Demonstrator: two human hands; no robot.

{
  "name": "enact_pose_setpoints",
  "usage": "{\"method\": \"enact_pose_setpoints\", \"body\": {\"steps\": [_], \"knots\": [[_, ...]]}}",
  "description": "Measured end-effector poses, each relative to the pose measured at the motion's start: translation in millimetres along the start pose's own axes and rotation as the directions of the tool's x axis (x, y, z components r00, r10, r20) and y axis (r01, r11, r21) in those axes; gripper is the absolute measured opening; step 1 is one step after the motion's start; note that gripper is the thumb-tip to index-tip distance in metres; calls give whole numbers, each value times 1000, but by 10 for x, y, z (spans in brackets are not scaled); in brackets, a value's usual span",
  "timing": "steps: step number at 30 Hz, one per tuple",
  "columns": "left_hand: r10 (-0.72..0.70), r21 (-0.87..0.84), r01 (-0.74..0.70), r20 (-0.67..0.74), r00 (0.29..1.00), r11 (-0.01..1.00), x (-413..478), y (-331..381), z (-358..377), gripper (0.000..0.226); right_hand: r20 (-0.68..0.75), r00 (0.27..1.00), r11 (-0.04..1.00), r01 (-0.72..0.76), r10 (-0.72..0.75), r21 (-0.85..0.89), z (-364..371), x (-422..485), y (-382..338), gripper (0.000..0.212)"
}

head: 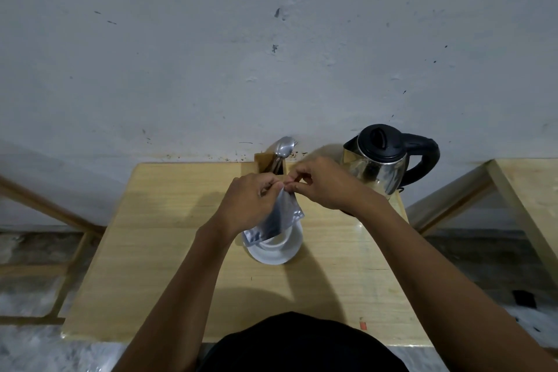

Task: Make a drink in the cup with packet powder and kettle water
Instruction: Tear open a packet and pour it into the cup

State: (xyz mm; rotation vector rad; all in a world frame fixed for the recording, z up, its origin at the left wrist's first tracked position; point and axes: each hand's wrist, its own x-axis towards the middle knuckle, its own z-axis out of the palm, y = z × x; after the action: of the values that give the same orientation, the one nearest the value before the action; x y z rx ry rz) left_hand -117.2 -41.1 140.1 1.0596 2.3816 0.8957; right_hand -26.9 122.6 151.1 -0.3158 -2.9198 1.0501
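A silver foil packet (279, 214) hangs above a white cup (277, 243) that stands on a white saucer (279, 257) in the middle of the wooden table. My left hand (249, 202) grips the packet's upper left part. My right hand (321, 183) pinches its top corner between thumb and fingers. The packet's lower end hides part of the cup's rim. A steel kettle (379, 164) with a black lid and handle stands at the table's far right corner, just behind my right hand.
A wooden holder (267, 164) with spoons (283, 146) stands at the table's back edge against the grey wall. A second wooden table (528, 190) is at the right, a wooden frame (45, 211) at the left. A small orange scrap (363, 325) lies near the table's front edge (120, 337).
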Motion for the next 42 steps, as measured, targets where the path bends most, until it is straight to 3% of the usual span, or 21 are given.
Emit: {"method": "enact_pose_setpoints", "body": {"steps": [8,15,18,23,28,36,39,42], "knots": [[-72,-226,65,-23,997,972,86,19,17,21,-166,981,995,101,-102,-12,62,5,3,4],[-175,-479,167,28,984,862,84,108,-37,26,-293,877,913,304,-380,-273,135,7,3,5],[-149,-440,150,37,988,885,83,86,-86,26,-288,885,925,313,-366,-216,90,37,3,7],[-65,-324,63,5,998,944,80,67,-183,27,-150,980,991,133,-130,12,-25,86,-39,14],[-67,-312,63,-1,998,948,50,65,-198,23,-51,996,997,70,-70,-18,-108,138,-69,8],[-68,-290,35,-104,992,956,34,38,-162,18,-41,993,974,99,-109,-203,-206,135,-261,19],[-22,-232,-13,-149,989,973,28,43,-193,17,-68,986,972,137,-152,-191,-161,157,-275,15],[-42,-304,-10,-164,986,953,20,57,-226,20,-140,965,970,202,-221,-137,-95,172,-266,13]]}}
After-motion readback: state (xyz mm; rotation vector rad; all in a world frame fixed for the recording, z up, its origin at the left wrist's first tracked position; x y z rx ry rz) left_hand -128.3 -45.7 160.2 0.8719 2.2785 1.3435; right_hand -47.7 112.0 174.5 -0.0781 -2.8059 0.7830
